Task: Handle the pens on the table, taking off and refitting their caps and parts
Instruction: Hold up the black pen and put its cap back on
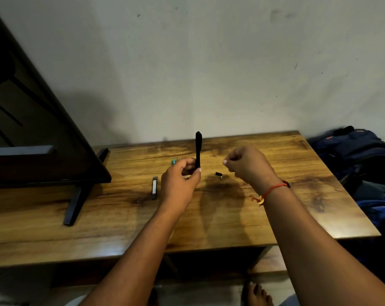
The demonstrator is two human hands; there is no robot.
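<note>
We're holding a black pen (198,149) upright near the middle of the frame, our left hand (180,181) pinching its lower end between thumb and fingers. Our right hand (245,163) is hovering just right of it, fingers curled into a loose fist; can't tell if anything's in there. A small black cap (219,174) is lying on the wooden counter (275,213) between our hands, another pen (154,188) is sitting left of our left hand, and teal pens (174,161) are peeking out behind it.
</note>
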